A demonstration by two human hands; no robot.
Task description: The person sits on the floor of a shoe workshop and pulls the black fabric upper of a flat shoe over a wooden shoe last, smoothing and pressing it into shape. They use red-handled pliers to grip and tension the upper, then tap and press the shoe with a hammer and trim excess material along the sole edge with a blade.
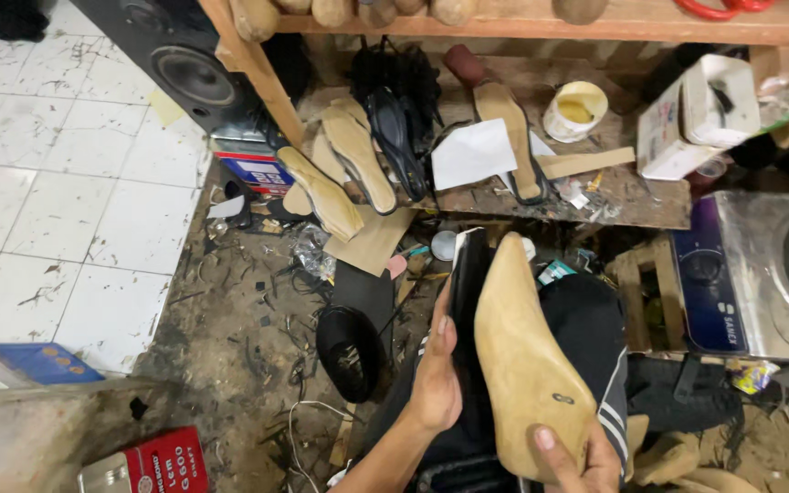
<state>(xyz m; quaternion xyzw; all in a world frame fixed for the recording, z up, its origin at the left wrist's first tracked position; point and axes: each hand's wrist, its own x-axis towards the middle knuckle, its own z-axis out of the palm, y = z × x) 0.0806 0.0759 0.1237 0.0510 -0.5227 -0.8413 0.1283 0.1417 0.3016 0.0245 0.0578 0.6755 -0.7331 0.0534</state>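
Wooden shoe last (pixel 527 361) held sole-up over the person's lap, toe pointing away

The right hand (pixel 577 456) is clamped on its heel end to steady it, while the left hand (pixel 437 370) presses a black upper piece (pixel 466 301) flat against the last's side, fingers closed along its edge; loose insoles (pixel 340 178) lie on the low workbench (pixel 632 196) beyond

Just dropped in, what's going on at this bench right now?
A seated person holds a pale wooden shoe last over their lap. The right hand grips its heel end; the left hand presses a black shoe piece against its side. More insoles and lasts lie on the low wooden shelf ahead.
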